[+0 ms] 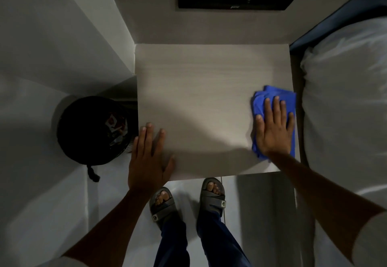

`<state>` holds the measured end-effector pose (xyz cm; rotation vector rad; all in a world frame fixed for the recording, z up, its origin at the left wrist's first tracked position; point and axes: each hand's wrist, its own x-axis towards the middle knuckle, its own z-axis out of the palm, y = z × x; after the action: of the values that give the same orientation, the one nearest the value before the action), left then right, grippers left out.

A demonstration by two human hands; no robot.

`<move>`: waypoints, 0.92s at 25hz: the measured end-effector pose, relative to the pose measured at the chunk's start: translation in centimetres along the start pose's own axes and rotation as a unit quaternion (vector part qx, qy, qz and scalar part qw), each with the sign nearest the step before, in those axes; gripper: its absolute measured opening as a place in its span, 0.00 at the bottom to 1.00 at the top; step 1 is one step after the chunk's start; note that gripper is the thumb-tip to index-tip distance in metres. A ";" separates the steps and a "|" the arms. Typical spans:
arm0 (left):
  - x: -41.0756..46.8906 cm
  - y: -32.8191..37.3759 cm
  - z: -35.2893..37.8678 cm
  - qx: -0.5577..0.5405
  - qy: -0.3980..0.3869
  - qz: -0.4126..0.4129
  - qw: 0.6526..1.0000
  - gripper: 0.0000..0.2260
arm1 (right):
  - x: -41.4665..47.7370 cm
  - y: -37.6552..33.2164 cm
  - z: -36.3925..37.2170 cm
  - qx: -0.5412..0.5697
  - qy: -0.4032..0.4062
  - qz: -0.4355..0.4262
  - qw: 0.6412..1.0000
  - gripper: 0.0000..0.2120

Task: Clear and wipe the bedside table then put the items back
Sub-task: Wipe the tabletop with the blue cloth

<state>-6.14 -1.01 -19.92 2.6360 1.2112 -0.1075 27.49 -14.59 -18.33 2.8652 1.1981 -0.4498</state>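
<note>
The pale wood-grain bedside table (209,103) sits between both hands. The left hand (147,157) lies flat on its near left corner; just left of that hand, on the floor, stands a round black waste bin (92,128). The right hand (273,128) rests flat on a crumpled blue cloth (272,97) at the table's right edge. Right of that hand lies a white pillowed bed (345,99).

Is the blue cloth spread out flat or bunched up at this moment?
Bunched up. The blue cloth shows folds and layered edges under the flat right hand, at the right edge of the bedside table.
</note>
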 end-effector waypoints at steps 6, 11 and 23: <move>0.0 0.4 -0.1 0.001 0.014 0.002 1.000 0.34 | 11.5 0.0 -2.6 0.045 0.060 0.105 0.992 0.31; 0.0 0.5 -0.4 0.015 0.009 0.007 1.000 0.34 | 13.7 -7.7 -2.5 0.028 0.048 -0.004 0.998 0.30; 0.0 0.5 -0.4 0.002 0.009 -0.002 1.000 0.35 | 10.8 -26.1 -0.3 -0.057 -0.012 -0.310 0.949 0.29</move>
<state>-5.78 -1.23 -19.48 2.6452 1.2227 -0.0866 16.59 11.44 -18.09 2.3239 2.0362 -0.3914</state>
